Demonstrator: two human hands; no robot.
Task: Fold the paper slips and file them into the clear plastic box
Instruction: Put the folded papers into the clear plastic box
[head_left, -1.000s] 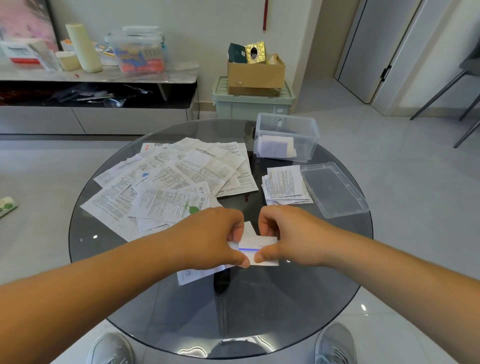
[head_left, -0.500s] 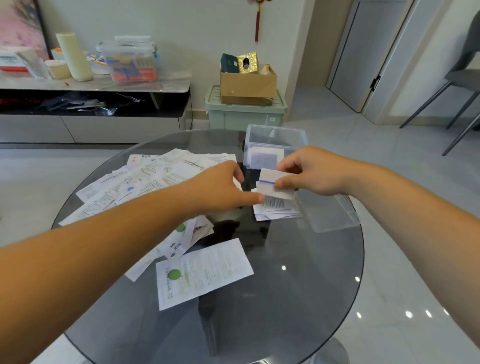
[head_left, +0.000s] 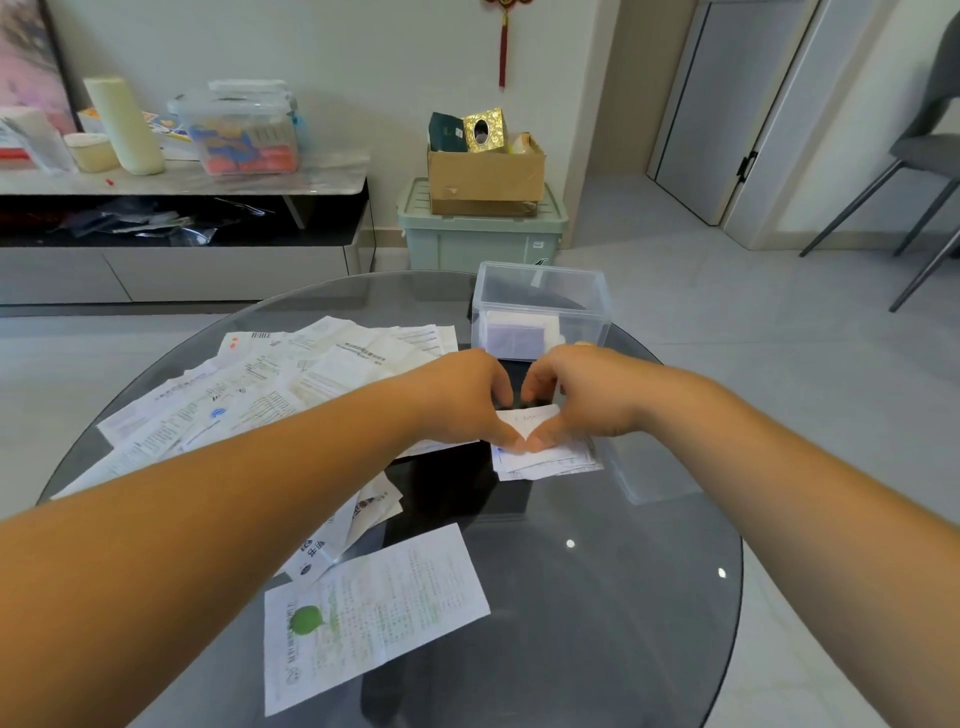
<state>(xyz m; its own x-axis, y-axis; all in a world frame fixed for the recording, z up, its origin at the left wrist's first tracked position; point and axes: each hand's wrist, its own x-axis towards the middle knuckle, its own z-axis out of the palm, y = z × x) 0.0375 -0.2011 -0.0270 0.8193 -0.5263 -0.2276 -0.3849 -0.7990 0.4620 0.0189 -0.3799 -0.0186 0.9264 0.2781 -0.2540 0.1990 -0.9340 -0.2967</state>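
Observation:
My left hand (head_left: 462, 400) and my right hand (head_left: 587, 395) meet over a small stack of folded slips (head_left: 550, 460) on the round glass table (head_left: 597, 597). Both pinch a folded white slip (head_left: 530, 418) lying on top of that stack, thumbs touching at its near edge. Just beyond the hands stands the clear plastic box (head_left: 543, 306), open, with folded papers lying inside it. A wide spread of unfolded printed slips (head_left: 270, 395) covers the table's left half. One slip with a green logo (head_left: 374, 613) lies alone near the front.
The box's clear lid (head_left: 644, 478) lies flat right of the stack, partly under my right forearm. Beyond the table are a green storage bin with a cardboard box (head_left: 483, 208), a low cabinet (head_left: 176, 218) at the left, and a chair (head_left: 914, 156) at the right.
Both hands carried the folded slip from the table's near edge out to the stack by the box and set it down there. The green-logo slip stayed behind near the front.

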